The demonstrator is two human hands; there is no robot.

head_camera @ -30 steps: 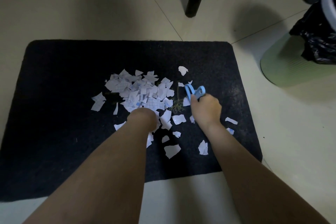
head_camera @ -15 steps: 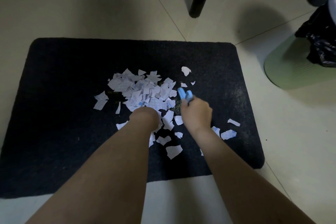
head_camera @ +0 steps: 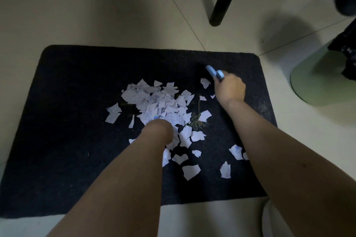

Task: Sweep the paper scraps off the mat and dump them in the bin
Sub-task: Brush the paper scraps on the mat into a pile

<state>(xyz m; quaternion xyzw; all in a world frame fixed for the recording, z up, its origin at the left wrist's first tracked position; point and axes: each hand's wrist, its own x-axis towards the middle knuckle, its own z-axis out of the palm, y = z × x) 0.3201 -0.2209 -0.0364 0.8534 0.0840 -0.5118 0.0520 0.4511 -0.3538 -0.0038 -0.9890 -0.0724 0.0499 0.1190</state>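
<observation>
Dark mat (head_camera: 77,121): right hand (head_camera: 230,89) with blue brush (head_camera: 214,72) has lifted rightward.

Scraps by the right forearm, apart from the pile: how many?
3: one scrap beside the right forearm, a sliver at its edge, another scrap nearer the mat's front edge. The forearm may hide more.

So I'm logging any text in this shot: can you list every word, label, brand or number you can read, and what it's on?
None can be read.
Paper scraps: only a printed blue grid and a few blue marks, too blurred to tell as writing.
Blue handle in the right hand: no label visible.
Mat and green bin: no text visible.
</observation>
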